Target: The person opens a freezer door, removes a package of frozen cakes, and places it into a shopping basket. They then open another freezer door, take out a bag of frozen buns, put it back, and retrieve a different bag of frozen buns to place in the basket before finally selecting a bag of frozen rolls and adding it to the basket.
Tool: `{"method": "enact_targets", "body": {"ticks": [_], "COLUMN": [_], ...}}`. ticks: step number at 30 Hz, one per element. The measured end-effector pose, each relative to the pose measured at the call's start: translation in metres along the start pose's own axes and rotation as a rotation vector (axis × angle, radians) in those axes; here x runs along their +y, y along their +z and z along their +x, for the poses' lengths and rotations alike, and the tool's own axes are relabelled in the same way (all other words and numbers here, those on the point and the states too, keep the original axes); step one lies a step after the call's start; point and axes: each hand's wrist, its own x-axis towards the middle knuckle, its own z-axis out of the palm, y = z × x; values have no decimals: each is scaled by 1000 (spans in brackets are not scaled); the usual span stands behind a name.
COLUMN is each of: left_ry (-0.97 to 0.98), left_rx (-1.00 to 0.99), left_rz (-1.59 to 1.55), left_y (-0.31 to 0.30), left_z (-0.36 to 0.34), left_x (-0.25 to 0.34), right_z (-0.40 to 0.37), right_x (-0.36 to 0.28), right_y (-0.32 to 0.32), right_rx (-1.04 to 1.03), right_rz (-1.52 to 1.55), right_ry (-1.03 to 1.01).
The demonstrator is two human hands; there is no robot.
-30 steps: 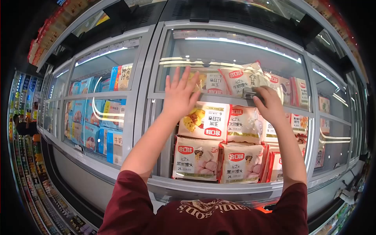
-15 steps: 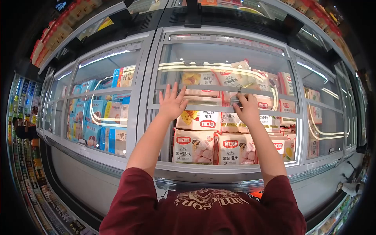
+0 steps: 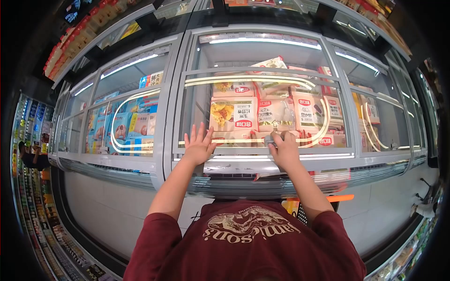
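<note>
Under a sliding glass lid [image 3: 262, 80] of a freezer lie several white and red food bags [image 3: 234, 114]. My left hand [image 3: 198, 146] rests flat on the lower left part of the lid, its fingers spread. On the lid's lower edge, right of the left hand, my right hand [image 3: 284, 149] has its fingers curled round a small grey handle [image 3: 268, 140]. The lid sits down near the freezer's front rim [image 3: 243, 167], over the bags.
A neighbouring freezer section [image 3: 123, 119] on the left holds blue bags, and another section [image 3: 378, 117] stands on the right. Shelves with packages [image 3: 77, 40] run above. At the far left a person [image 3: 35, 157] stands near stocked shelves.
Both my hands have moved down towards me, and the glass lid has slid with them to the front rim. The front opening where the nearest bags lay uncovered is now covered.
</note>
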Motion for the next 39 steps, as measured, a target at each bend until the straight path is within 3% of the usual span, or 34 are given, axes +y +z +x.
{"method": "enact_targets", "body": {"ticks": [4,9,13,17,19,21,22,23,25,28,31,34,37,39], "left_ry": [-3,39,56,88,100,108,105,100,88,80,61,8,-96,-161], "left_rx": [51,295,347,368,353,362,351,337,317,312,314,321,338,375], "left_rz": [30,89,128,162,151,125,143,143,147,158,175,160,142,120], "left_y": [10,21,22,20,28,26,27,28,26,27,29,33,44,54], "left_z": [-25,-32,-34,-29,-38,-34,-34,-34,-33,-31,-32,-29,-35,-41], "left_x": [5,10,11,8,10,9,7,7,8,8,6,8,12,19], "right_z": [-20,-28,-83,-215,-282,-321,-305,-300,-296,-284,-263,-293,-315,-352], "right_x": [-4,-3,-22,-24,4,47,35,38,42,42,9,35,-13,-29], "right_y": [-4,0,-18,-23,1,27,11,5,14,38,-5,9,11,24], "right_rx": [59,158,321,576,629,758,700,629,790,993,957,660,564,410], "right_rz": [47,147,123,-189,-114,569,741,944,1630,1357,1258,1403,1391,1490], "right_ry": [-20,-14,150,543,918,1366,1495,1481,1378,1098,1175,1033,1108,994]}}
